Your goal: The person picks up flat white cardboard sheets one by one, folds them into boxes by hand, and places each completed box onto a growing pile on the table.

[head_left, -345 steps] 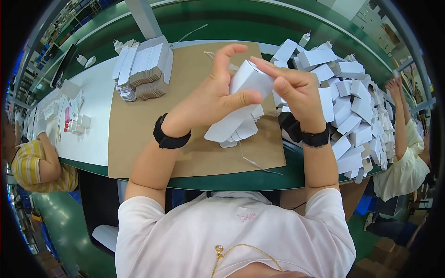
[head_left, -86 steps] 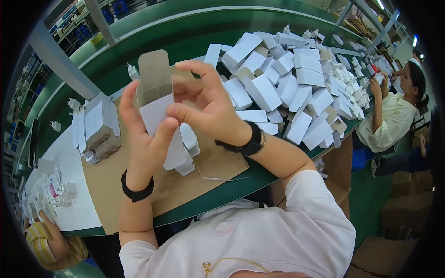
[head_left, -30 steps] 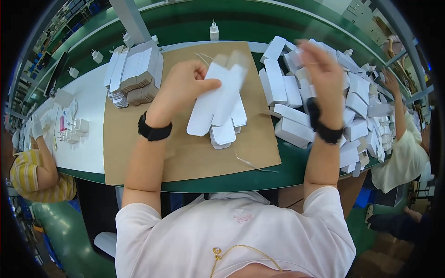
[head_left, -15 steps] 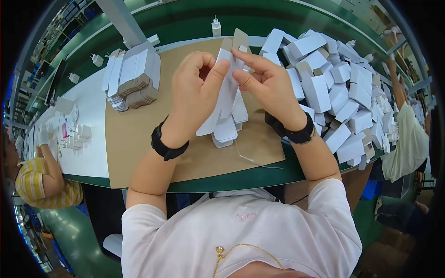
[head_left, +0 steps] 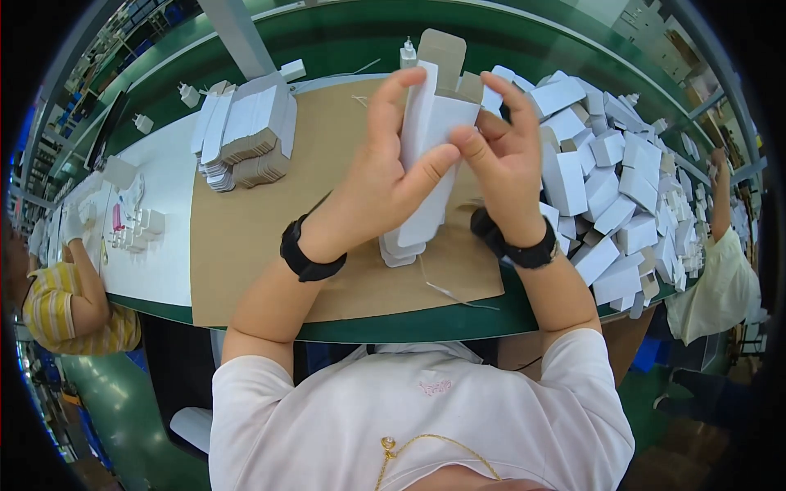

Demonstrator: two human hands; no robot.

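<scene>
Between my hands is a small white carton (head_left: 443, 117), squared into a box shape with its grey-brown end flaps standing up at the far end. My left hand (head_left: 395, 159) grips its left side, fingers along the edge and thumb across the front. On the right side, my right hand (head_left: 501, 155) holds the carton with the thumb pressed on its front panel and the fingers behind the edge. Below the carton, partly hidden by it, lie flat white carton blanks (head_left: 401, 252) on a brown cardboard sheet (head_left: 344, 282).
A stack of flat carton blanks (head_left: 246, 131) stands to the left. Folded white boxes (head_left: 602, 176) are heaped at the right. White plug adapters (head_left: 408, 54) stand along the far side. Co-workers sit at left (head_left: 78, 299) and right (head_left: 712, 286).
The carton between my hands has gone from flat to opened out into a box shape, its flaps now spread. Both hands have shifted slightly and moved apart around it.
</scene>
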